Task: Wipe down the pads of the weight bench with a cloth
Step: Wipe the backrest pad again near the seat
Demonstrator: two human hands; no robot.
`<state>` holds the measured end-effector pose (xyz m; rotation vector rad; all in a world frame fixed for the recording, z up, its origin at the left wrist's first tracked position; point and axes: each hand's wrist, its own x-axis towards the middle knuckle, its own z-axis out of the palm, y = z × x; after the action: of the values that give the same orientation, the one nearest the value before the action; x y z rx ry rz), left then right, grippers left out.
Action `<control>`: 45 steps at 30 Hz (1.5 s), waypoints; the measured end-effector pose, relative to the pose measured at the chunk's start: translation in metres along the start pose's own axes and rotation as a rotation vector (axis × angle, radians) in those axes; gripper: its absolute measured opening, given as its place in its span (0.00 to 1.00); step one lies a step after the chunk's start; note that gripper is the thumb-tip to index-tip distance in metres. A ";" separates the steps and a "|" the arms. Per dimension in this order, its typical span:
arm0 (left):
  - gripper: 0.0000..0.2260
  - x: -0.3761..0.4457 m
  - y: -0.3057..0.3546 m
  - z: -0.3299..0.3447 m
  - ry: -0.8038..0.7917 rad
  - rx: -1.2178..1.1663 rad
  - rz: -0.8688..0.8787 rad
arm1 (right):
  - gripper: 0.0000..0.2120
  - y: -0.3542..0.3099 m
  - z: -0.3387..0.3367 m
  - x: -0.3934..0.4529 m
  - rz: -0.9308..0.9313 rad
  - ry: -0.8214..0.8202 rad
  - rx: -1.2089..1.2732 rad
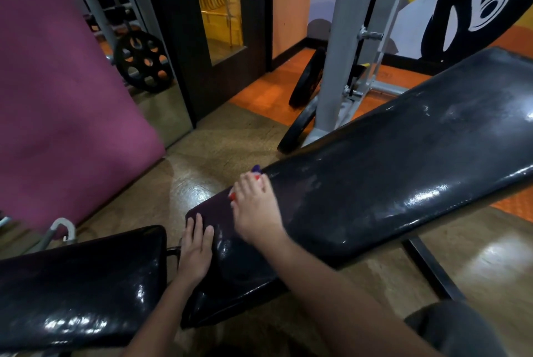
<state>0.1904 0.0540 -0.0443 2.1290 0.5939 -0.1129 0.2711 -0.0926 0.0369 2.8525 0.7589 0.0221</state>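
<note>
The long black back pad [389,172] of the weight bench runs from the lower middle to the upper right, glossy with wet streaks. A shorter black seat pad [80,284] lies at the lower left. My right hand [255,212] presses a cloth [253,173] onto the back pad's left edge; only small red, white and blue bits of the cloth show past my fingers. My left hand [196,250] lies flat, fingers apart, on the near end of the back pad, beside the gap between the two pads.
A pink mat [63,91] leans at the left. Black weight plates [144,60] rest against a mirror, and others [307,79] stand by the grey rack upright [343,47]. The bench's black leg [429,264] reaches the brown floor at the right.
</note>
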 end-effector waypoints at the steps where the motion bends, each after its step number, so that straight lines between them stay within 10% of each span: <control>1: 0.27 0.000 0.000 0.000 0.000 0.002 -0.002 | 0.29 -0.009 0.003 -0.006 -0.065 -0.026 -0.013; 6: 0.25 -0.006 0.001 0.000 0.017 0.003 -0.005 | 0.27 0.044 -0.007 -0.030 -0.177 0.070 0.072; 14: 0.25 -0.007 0.001 0.003 0.045 0.046 0.010 | 0.26 0.194 -0.035 -0.035 0.233 0.195 0.061; 25: 0.24 0.000 0.005 0.008 0.133 0.155 0.073 | 0.28 0.009 0.000 -0.056 -0.048 0.057 0.081; 29: 0.24 -0.006 0.007 0.011 0.198 0.112 0.092 | 0.28 0.046 -0.005 -0.077 -0.200 0.140 0.108; 35: 0.28 -0.022 0.008 0.018 0.183 0.107 0.101 | 0.26 0.144 -0.023 -0.075 0.041 0.245 0.082; 40: 0.30 -0.020 0.010 0.012 0.072 0.145 0.042 | 0.28 0.096 -0.015 -0.063 0.261 0.250 0.087; 45: 0.30 -0.024 0.007 0.017 0.094 0.131 0.030 | 0.29 0.032 -0.002 -0.087 0.066 0.149 0.119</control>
<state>0.1750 0.0281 -0.0417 2.2795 0.6233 -0.0359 0.2109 -0.1622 0.0481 3.0156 0.7158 0.2082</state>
